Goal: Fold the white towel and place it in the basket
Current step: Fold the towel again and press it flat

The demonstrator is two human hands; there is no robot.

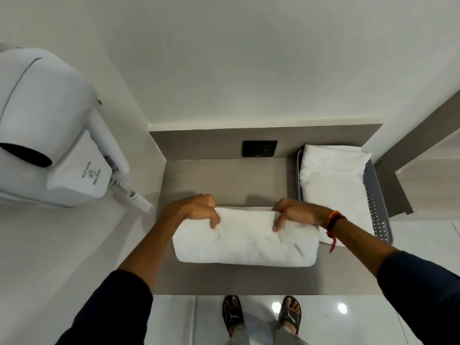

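Observation:
A white towel (pixel 245 241), folded into a thick oblong, lies across the middle of the grey counter (pixel 224 180). My left hand (pixel 196 209) grips its far left corner, fingers curled over the edge. My right hand (pixel 293 212) grips the far right corner the same way. To the right stands a grey perforated basket (pixel 377 202), with another folded white towel (pixel 336 185) lying inside it. The basket's near end touches or sits just behind the towel's right end.
A white wall-mounted hair dryer (pixel 49 135) with a coiled cord hangs on the left wall. A black socket plate (pixel 259 148) sits on the counter's back panel. My feet in black slippers stand on the glossy floor (pixel 348 319) below the counter's front edge.

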